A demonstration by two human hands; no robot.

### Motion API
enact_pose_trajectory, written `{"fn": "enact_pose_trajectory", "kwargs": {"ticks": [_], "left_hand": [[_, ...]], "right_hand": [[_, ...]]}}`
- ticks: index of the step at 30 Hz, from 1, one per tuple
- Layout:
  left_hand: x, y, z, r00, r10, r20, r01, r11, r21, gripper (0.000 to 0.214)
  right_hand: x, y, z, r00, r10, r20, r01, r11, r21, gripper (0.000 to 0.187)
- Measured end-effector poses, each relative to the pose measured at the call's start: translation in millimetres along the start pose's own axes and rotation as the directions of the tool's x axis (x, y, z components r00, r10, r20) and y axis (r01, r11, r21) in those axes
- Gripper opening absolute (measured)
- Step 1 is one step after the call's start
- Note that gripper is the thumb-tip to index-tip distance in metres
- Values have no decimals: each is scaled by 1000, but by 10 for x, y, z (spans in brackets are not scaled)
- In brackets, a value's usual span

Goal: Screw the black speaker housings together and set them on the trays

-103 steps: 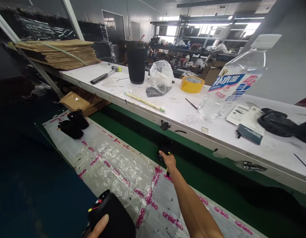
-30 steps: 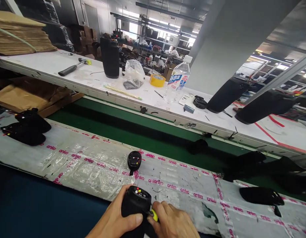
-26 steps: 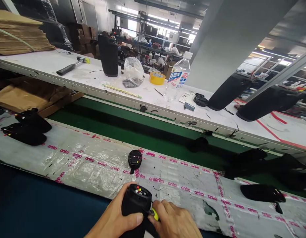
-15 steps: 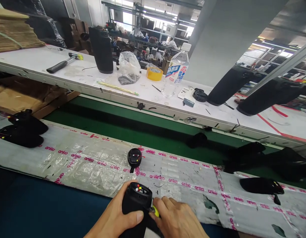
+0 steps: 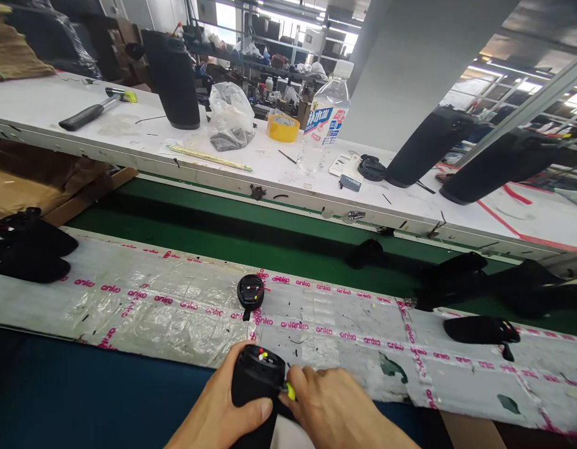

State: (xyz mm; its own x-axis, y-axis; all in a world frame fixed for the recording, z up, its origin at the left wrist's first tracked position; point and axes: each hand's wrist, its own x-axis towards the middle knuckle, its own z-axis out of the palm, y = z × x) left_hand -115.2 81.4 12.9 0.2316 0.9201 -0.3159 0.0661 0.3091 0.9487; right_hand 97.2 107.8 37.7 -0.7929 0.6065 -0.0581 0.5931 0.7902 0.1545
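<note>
I am wrapping my left hand [image 5: 218,415] around the black speaker body [image 5: 257,386] at six o'clock, steadying it upright, while my right hand's [image 5: 335,411] fingers [image 5: 295,381] are pinching a yellow-tipped plug [image 5: 290,391] against its rim above the taped tabletop [image 5: 344,340].

black cylinder [image 5: 255,390] base cut off by bottom edge; yellow tool [image 5: 291,391] mostly hidden

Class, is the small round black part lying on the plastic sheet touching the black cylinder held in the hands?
Apart. The head view shows printed sheet between the round black part and the black cylinder.
</note>
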Motion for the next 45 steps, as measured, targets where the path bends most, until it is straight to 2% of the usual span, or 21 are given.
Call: {"fn": "enact_pose_trajectory", "kwargs": {"ticks": [2,3,4,6,8,9,11,13,15,17,19,22,27,30,33,35,38,40,42,44,45], "left_hand": [[20,-20,-30,999,-1,37,5,993,-120,74],[23,-23,-42,998,-4,56,14,983,-185,73],[20,-20,-49,998,-7,66,23,970,-242,72],[-3,-4,-47,998,-29,57,46,948,-316,73],[-40,2,-40,998,-63,12,63,940,-336,75],[-59,-5,-45,997,-77,-8,70,940,-332,77],[-89,-41,-79,992,-126,-17,113,939,-326,77],[-100,-81,-142,985,-173,18,169,929,-329,73],[-88,-88,-198,982,-168,90,188,933,-306,68],[-56,-49,-213,986,-99,137,134,950,-281,66],[-16,5,-180,987,-20,159,67,954,-292,70],[34,14,-89,990,34,136,8,955,-297,79],[53,-160,-14,1000,13,-10,-14,982,-188,86],[56,-238,-34,999,-46,-8,44,985,-167,101],[86,-303,-53,994,-80,76,99,952,-289,116],[117,-348,-45,980,-58,189,137,890,-435,116],[155,-372,-15,938,-5,345,211,799,-563,108],[161,-335,-5,932,7,361,211,801,-560,94],[151,-270,-15,956,8,292,149,844,-514,76],[129,-206,-41,977,-18,212,111,893,-436,69],[117,-182,-58,983,-37,178,106,911,-397,71]], "right_hand": [[-25,3,60,995,81,-64,-66,978,198,13],[-54,-1,97,980,173,-101,-129,931,342,10],[-91,-9,133,949,291,-122,-197,848,491,12],[-168,-39,193,850,520,-85,-315,630,710,25],[-217,-90,239,752,659,-5,-398,460,793,35],[-223,-120,261,731,682,27,-410,407,816,39],[-198,-178,309,729,682,62,-387,336,858,47],[-137,-211,364,740,663,112,-367,259,893,54],[-68,-208,431,766,594,245,-372,99,923,61],[-12,-181,510,799,474,370,-360,-116,926,70],[22,-154,598,831,381,405,-302,-303,904,81],[31,-146,705,855,348,384,-215,-436,874,93],[-3,-163,742,852,359,380,-175,-489,854,93],[-19,-148,752,869,347,352,-155,-485,861,81],[-13,-128,810,888,357,290,-98,-468,878,73],[6,-123,854,892,364,267,-74,-466,881,75],[25,-131,856,891,346,293,-92,-493,865,90],[2,-139,786,863,375,339,-132,-480,867,97],[-60,-143,668,776,500,384,-213,-365,906,85],[-146,-143,539,679,650,342,-323,-153,934,58],[-189,-142,481,666,695,271,-361,-17,932,48]]}}
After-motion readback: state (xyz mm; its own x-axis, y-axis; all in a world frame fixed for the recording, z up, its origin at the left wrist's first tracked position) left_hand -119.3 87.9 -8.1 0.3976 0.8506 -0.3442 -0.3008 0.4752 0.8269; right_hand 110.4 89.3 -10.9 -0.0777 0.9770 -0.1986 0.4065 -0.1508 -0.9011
